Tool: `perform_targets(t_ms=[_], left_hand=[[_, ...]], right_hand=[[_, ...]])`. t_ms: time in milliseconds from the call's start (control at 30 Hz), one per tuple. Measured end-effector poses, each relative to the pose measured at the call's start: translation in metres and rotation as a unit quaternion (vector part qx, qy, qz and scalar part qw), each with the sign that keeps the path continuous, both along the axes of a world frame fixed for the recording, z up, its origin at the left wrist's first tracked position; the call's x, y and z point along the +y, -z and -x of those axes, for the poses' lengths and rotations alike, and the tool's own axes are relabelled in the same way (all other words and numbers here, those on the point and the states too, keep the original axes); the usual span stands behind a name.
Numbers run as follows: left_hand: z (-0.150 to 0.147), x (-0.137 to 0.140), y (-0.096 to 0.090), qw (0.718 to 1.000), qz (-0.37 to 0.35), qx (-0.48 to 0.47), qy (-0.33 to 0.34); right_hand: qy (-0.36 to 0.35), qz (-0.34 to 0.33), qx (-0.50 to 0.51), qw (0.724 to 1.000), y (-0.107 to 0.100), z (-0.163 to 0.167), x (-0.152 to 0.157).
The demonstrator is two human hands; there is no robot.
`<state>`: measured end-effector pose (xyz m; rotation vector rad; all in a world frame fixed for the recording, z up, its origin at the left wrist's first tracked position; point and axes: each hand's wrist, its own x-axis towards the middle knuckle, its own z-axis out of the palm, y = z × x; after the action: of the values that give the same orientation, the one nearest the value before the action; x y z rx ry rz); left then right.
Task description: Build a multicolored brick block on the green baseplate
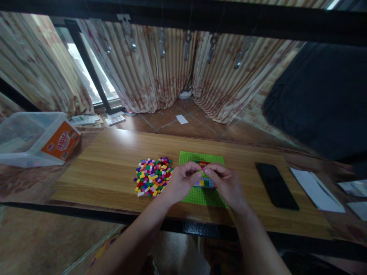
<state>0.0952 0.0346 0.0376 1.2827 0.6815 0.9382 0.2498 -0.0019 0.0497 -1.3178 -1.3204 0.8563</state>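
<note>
My left hand (183, 181) and my right hand (228, 185) meet above a green studded baseplate (197, 198). Thumbs and fingers of both are closed in a pinch around a small purple building brick (203, 170), partly hidden by the fingertips. Below them, a low structure of coloured toy bricks (205, 183) sits on the baseplate, with blue, yellow and green bricks along its near side and red at the back. My hands cover much of it. Left of the baseplate lies a loose pile of small multicoloured bricks (153, 177), close to my left wrist.
A wooden board (109, 172) bears everything. On the right lie a black phone (276, 186) and white paper (317, 189). A clear plastic box (28, 139) with an orange label stands at the far left. Striped curtains (169, 76) hang behind, beneath a dark bar (183, 17) with metal hooks.
</note>
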Motion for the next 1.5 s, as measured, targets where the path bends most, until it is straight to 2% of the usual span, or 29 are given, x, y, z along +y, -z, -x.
perform_targets(t_ms=[167, 300, 433, 567, 767, 967, 1200, 1400, 1500], left_hand=[[0.001, 0.001, -0.002, 1.0, 0.005, 0.007, 0.013], [0.005, 0.007, 0.0, 0.998, 0.009, 0.029, -0.052], [0.01, 0.013, 0.006, 0.993, 0.02, 0.047, -0.107], [0.011, 0.014, 0.008, 0.991, 0.021, 0.058, -0.115], [0.011, 0.012, 0.005, 0.993, 0.014, 0.06, -0.105], [0.011, 0.013, 0.008, 0.994, 0.013, 0.053, -0.1], [0.012, 0.012, 0.006, 0.992, 0.017, 0.065, -0.105], [0.013, 0.011, 0.005, 0.994, 0.02, 0.058, -0.096], [0.013, 0.011, 0.007, 0.994, 0.02, 0.052, -0.094]], right_hand=[[0.019, 0.003, 0.053, 0.998, 0.003, -0.004, 0.002], [0.08, -0.028, -0.039, 0.996, 0.005, -0.012, 0.003], [0.086, -0.05, -0.144, 0.985, 0.01, -0.017, 0.003], [0.076, -0.059, -0.222, 0.97, 0.015, -0.017, 0.004], [0.083, -0.065, -0.261, 0.96, 0.017, -0.015, 0.005], [0.112, -0.045, -0.259, 0.958, 0.02, -0.012, 0.009], [0.158, -0.023, -0.193, 0.968, 0.028, -0.013, 0.012], [0.154, 0.06, -0.123, 0.978, 0.029, -0.011, 0.015], [0.14, 0.071, -0.11, 0.981, 0.029, -0.009, 0.015]])
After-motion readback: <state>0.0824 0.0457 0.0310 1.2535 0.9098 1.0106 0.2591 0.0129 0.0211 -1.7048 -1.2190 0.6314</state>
